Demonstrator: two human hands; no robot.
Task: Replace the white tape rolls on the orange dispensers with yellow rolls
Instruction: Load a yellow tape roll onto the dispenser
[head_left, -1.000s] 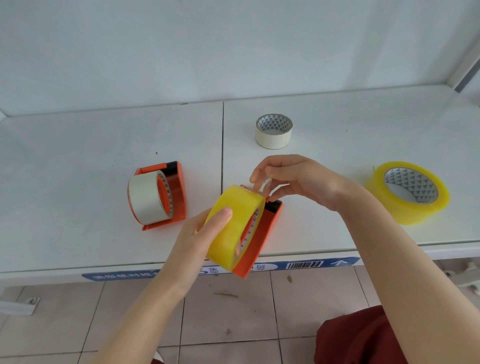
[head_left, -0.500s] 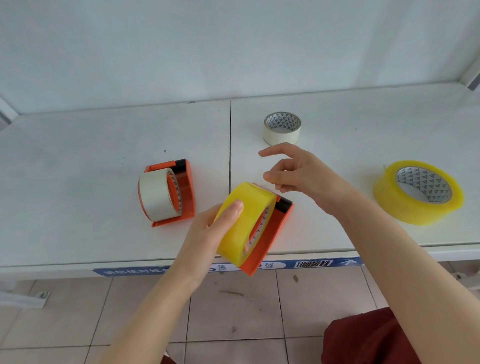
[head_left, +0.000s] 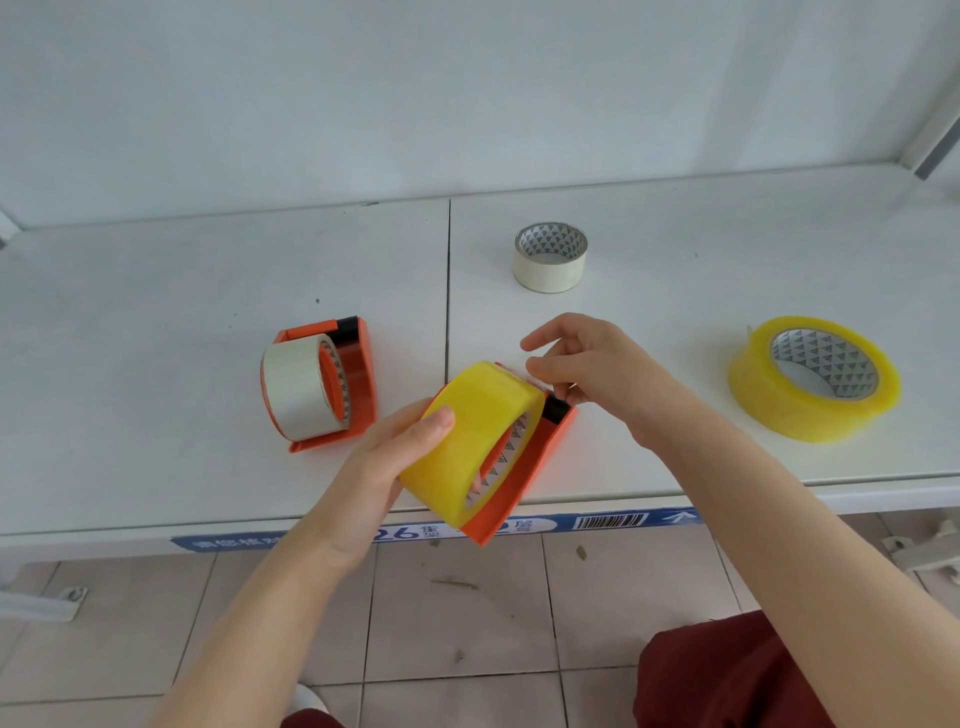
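Dispenser (head_left: 524, 467) with yellow roll (head_left: 470, 439) clamped in left hand (head_left: 387, 457), tilted so right hand (head_left: 587, 364) fingertips pinched at the nearby cutter end, apparently threading tape.

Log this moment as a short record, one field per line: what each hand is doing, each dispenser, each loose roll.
left hand: holds the dispenser with the yellow roll above the table edge
right hand: fingertips at that dispenser's black end; exact grip unclear
held dispenser: orange, tilted, yellow roll mounted
second dispenser: on the table, white roll mounted
loose white roll: flat, far side
loose yellow roll: flat, right side
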